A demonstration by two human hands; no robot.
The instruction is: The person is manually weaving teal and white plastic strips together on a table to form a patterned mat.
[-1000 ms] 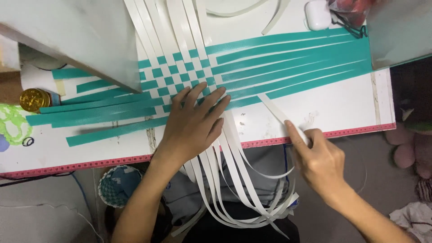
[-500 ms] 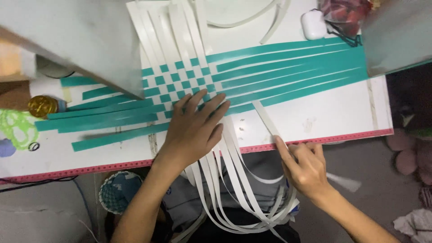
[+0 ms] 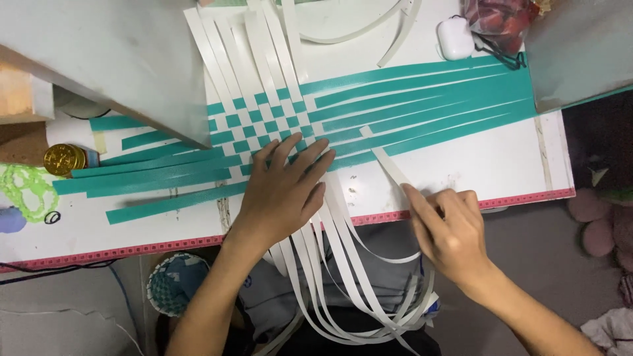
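A checkered weave of teal strips (image 3: 422, 105) and white strips (image 3: 260, 59) lies on the white table (image 3: 501, 165). My left hand (image 3: 283, 191) presses flat on the weave's near edge, fingers spread, holding the strips down. My right hand (image 3: 448, 227) pinches a single white strip (image 3: 386, 158) near the table's front edge; the strip's far end lies across the lowest teal strips, right of the woven patch. The near ends of several white strips (image 3: 343, 277) hang off the table toward my lap.
A white earbud case (image 3: 455, 38) and a bag of red things (image 3: 501, 20) sit at the back right. A gold tin (image 3: 64, 159) and green beads (image 3: 23, 188) lie at the left. A woven basket (image 3: 173, 283) stands below the table. A grey board (image 3: 119, 59) overhangs the left.
My right hand has slid the single white strip leftward and farther in, so its tip now lies over the teal strips. My left hand stayed pressed on the weave.
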